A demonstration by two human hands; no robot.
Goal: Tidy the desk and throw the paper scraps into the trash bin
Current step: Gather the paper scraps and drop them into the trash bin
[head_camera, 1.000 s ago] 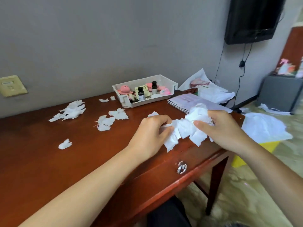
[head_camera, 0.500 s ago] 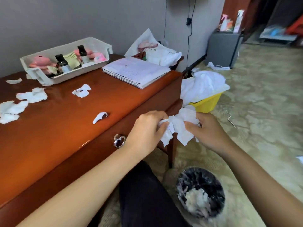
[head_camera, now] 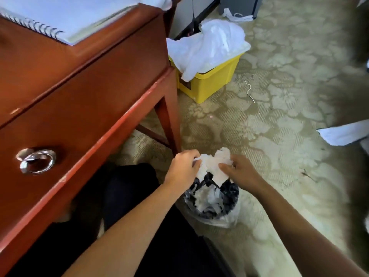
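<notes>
A wad of white scraps (head_camera: 214,163) sits pinched between both hands: the left hand (head_camera: 184,168) curls round its left edge, the right hand (head_camera: 238,172) grips its right side with thumb and fingers. Just below the hands stands the bin (head_camera: 229,193), black-lined, with white paper already inside. The worktop (head_camera: 79,80) lies up and left of the left hand, a yellow box (head_camera: 211,82) beyond both.

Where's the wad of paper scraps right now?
Head view, lower centre: the wad of paper scraps is held between the left hand and right hand, over the trash bin on the floor, right of the desk leg.
</notes>
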